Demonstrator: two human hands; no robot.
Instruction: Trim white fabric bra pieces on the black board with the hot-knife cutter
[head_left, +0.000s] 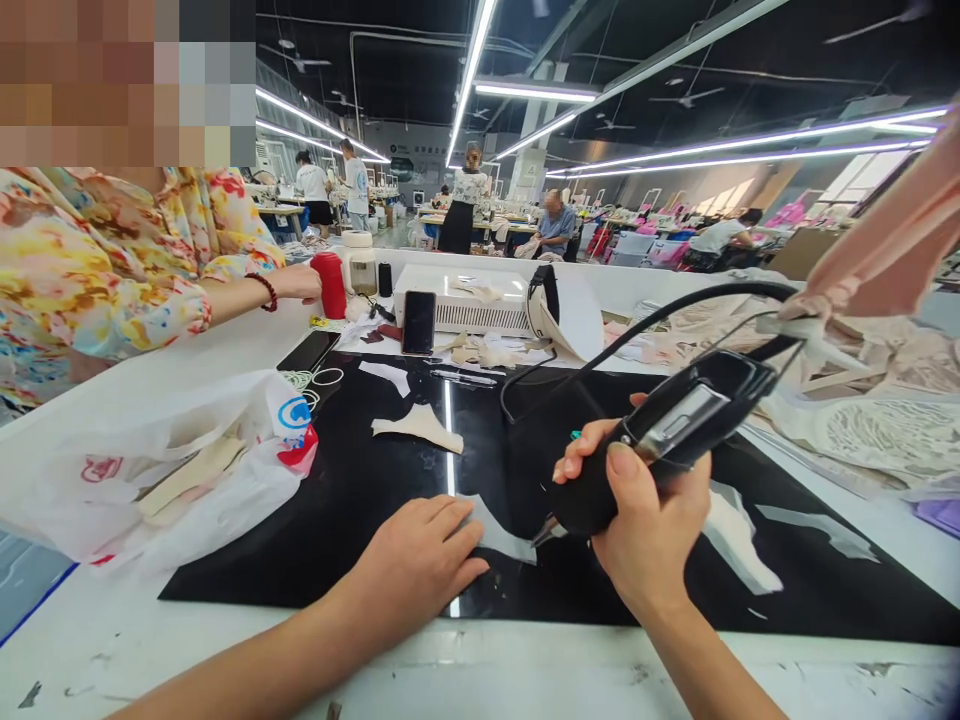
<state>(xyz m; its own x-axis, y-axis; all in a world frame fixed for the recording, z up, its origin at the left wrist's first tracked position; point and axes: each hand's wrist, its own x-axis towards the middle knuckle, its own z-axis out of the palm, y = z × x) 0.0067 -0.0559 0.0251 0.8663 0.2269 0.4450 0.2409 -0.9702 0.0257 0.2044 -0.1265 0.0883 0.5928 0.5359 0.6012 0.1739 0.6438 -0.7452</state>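
At far left, a co-worker's hand [300, 283] touches a red container [330, 285]. Nearer, a white plastic bag [150, 470] of pale cut pieces lies on the bench [525, 670]. On the black mat [360, 500], the person's left hand [420, 560] lies flat, fingers extended, on the edge of a pale fabric piece [504, 538]. To its right, the right hand [645, 530] is wrapped around a black corded hand tool [667, 430], which tilts down with its metal tip at the piece's right edge. Pale offcuts [739, 545] lie further right.
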